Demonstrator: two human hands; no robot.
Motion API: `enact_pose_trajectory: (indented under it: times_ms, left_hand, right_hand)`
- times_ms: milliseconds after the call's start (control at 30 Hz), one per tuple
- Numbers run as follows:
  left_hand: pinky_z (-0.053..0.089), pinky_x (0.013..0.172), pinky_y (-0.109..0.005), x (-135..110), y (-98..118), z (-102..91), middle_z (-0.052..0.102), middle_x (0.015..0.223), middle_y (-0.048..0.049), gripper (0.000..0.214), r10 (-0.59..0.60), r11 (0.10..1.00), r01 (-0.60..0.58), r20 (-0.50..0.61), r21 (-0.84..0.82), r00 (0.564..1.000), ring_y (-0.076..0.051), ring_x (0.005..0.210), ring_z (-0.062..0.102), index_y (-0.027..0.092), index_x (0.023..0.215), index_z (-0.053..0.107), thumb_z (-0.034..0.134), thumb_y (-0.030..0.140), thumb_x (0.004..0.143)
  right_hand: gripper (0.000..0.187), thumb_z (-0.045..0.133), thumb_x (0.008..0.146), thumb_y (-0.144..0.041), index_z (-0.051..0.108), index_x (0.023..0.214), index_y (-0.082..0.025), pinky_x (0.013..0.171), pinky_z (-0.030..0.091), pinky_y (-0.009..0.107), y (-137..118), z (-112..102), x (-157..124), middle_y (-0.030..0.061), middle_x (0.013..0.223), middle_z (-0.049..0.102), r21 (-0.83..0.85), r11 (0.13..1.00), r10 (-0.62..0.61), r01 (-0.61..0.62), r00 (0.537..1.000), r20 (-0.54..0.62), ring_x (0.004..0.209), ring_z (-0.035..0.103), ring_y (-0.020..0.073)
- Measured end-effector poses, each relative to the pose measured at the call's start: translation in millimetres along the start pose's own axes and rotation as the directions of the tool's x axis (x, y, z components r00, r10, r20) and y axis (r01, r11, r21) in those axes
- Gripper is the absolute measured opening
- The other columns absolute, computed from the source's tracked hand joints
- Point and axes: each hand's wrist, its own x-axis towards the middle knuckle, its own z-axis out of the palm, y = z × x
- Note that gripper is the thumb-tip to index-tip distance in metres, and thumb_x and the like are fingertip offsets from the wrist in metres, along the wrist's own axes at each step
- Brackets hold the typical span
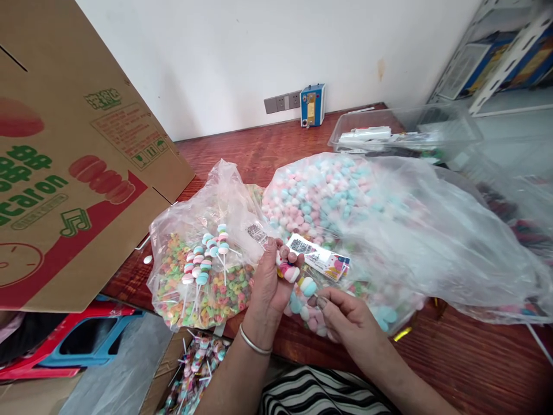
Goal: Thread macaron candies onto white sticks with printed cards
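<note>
My left hand (271, 279), with a silver bangle at its wrist, is closed around several pink, white and yellow candies (288, 271). Just in front of it, my right hand (345, 314) pinches the lower end of a candy stick (307, 286) that carries blue, white and yellow pieces. Finished-looking candy sticks (202, 265) in pink, blue and white lie on a clear bag of colourful ring-shaped candies (228, 291) to the left. Printed labels (319, 256) lie behind my hands, beside a large clear bag of pastel candies (328, 190).
A big cardboard box (56, 161) stands at the left. Below the table edge, an open box holds many candy sticks (201, 357). A clear plastic bin (389, 132) and a small blue device (313, 105) sit at the back of the red-brown table (242, 147).
</note>
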Motion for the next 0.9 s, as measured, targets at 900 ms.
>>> enact_pose_trajectory:
  times_ms: [900]
  left_hand:
    - [0.057, 0.077, -0.034, -11, -24, 1.8, 0.049, 0.059, 0.0032, 0.031, -0.088, 0.996, 0.088, -0.033, 0.017, 0.996, -0.009, 0.054, 0.053, 0.015, 0.07, 0.054, 0.062, 0.039, 0.088]
  right_hand:
    - [0.026, 0.05, 0.092, -0.037, 0.066, 0.081, -0.019, 0.058, 0.042, 0.027, -5, 1, -5, 0.0054, 0.067, 0.064, -0.538, 0.798, -0.374, 0.273, 0.923, -0.087, 0.063, 0.057, 0.0174]
